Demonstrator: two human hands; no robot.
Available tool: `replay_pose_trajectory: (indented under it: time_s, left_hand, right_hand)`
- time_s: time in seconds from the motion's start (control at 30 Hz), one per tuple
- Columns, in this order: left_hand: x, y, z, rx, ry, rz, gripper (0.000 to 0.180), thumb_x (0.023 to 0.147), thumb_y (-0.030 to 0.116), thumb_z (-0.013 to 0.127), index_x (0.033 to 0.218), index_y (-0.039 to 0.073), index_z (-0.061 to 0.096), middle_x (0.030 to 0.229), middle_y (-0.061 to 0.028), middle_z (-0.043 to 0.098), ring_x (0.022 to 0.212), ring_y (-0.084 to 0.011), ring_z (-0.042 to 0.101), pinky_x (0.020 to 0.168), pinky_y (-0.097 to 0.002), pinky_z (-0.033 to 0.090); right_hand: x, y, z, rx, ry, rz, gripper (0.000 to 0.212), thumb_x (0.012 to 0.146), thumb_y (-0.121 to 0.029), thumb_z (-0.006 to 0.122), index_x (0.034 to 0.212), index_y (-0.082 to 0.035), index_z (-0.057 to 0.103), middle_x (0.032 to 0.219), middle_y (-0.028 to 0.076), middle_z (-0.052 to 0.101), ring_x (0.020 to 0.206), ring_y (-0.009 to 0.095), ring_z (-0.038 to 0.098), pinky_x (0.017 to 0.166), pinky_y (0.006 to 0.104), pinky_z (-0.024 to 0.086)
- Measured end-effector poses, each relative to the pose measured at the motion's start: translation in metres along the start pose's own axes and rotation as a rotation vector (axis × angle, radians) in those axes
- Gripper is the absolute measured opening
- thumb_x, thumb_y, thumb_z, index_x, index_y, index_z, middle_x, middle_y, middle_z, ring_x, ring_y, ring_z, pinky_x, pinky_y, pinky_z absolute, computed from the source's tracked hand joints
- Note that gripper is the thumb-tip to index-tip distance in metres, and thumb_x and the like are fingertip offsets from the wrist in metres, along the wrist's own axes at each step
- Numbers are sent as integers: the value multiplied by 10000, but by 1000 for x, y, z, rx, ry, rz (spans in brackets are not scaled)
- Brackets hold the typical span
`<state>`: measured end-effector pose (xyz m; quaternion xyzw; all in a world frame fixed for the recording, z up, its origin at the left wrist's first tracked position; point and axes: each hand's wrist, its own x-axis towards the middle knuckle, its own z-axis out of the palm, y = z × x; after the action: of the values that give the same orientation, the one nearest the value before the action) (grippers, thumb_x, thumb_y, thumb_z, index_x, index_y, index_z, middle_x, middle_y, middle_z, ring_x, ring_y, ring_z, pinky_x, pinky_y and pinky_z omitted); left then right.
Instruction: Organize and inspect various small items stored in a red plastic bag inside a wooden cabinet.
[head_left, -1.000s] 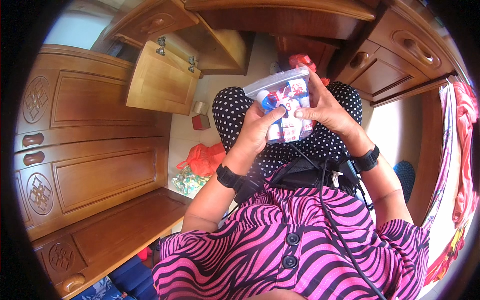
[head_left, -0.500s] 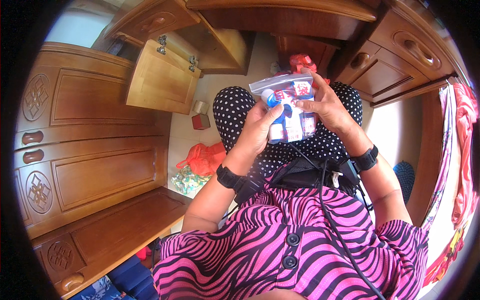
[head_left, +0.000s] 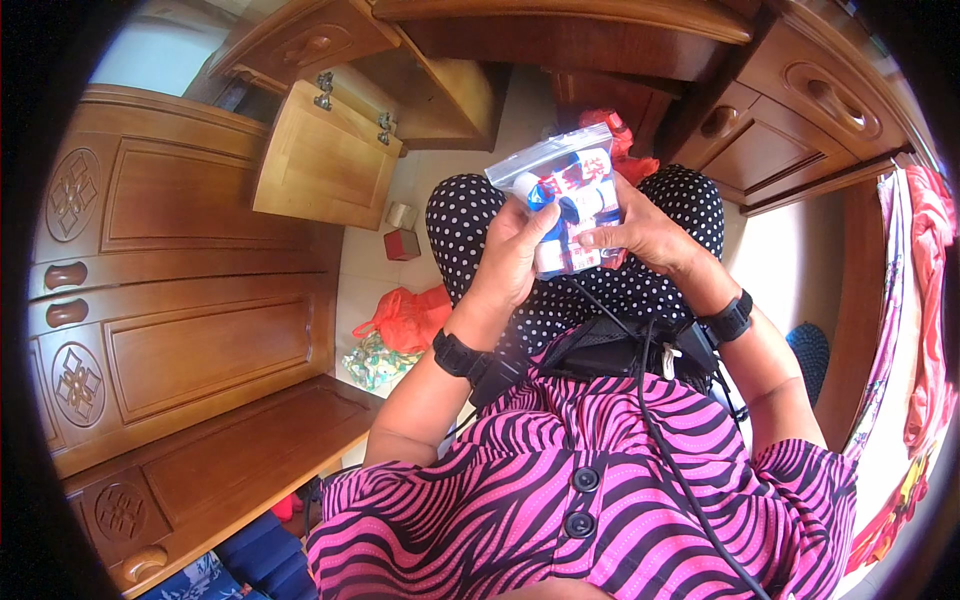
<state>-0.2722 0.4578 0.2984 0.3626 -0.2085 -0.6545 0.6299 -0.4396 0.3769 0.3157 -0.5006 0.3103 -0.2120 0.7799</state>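
"What do we lose around the left hand [head_left: 515, 250] and right hand [head_left: 655, 235]?"
"Most of their fingers, behind the clear bag [head_left: 575, 205]."
"Beyond them?"
"We see the red bundle [head_left: 632, 148] only partly, past the bag; well behind the left hand, the lower edge cuts off the blue cloth [head_left: 265, 555]."

My left forearm [head_left: 412, 410] rises toward one o'clock and my right forearm [head_left: 768, 370] slants toward eleven, wrists [head_left: 708, 275] nearly straight. My left hand [head_left: 513, 254] is closed in a grip, the left thumb [head_left: 542, 224] laid flat and aimed between one and two o'clock, its fingers hidden underneath. My right hand [head_left: 652, 234] grips too, the right thumb [head_left: 606, 237] stretched to nine o'clock. My thumb tips sit near each other, apart; whether my fingers meet beneath, I cannot tell
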Motion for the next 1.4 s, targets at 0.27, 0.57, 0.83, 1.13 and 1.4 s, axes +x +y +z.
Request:
replay_pose_trajectory:
  time_s: [0.27,0.57,0.83,1.13,1.4]
  left_hand:
    - [-1,3,-1,-36,-55,-12,375,874,69,614,1213,-11,474,1153,-102,575,1047,-177,575,922,-320,470]
    - [4,-6,-9,26,-15,-6,373,856,37,625,1193,-10,472,1121,-100,581,1022,-174,584,888,-314,490]
    - [3,4,-6,53,81,-19,351,928,220,577,1159,-36,510,1063,-91,608,942,-150,605,875,-303,484]
    - [-3,-4,-12,95,24,118,361,947,184,528,1245,-15,488,1183,-94,577,1077,-171,546,961,-320,415]
    - [3,3,-10,-31,12,18,524,798,108,718,1227,2,436,1144,-105,564,1089,-202,543,970,-346,426]
  right_hand:
    - [-1,-5,-2,3,1,-22,731,693,-111,806,1303,-27,412,1183,60,564,1097,164,529,972,316,415]
    - [-4,-10,3,-40,19,2,651,703,-100,792,1257,-24,458,1139,56,588,1064,161,543,954,317,425]
    - [-3,-9,-4,-89,-13,-17,621,724,-116,778,1251,-18,464,1115,57,595,1039,150,552,938,312,434]
    - [-6,0,-21,-97,-99,-2,668,742,-179,769,1283,-15,414,1052,66,605,866,124,601,688,244,514]
    - [-8,-5,-22,-104,-124,133,681,746,-170,763,1297,-19,394,969,55,621,772,103,605,555,218,487]
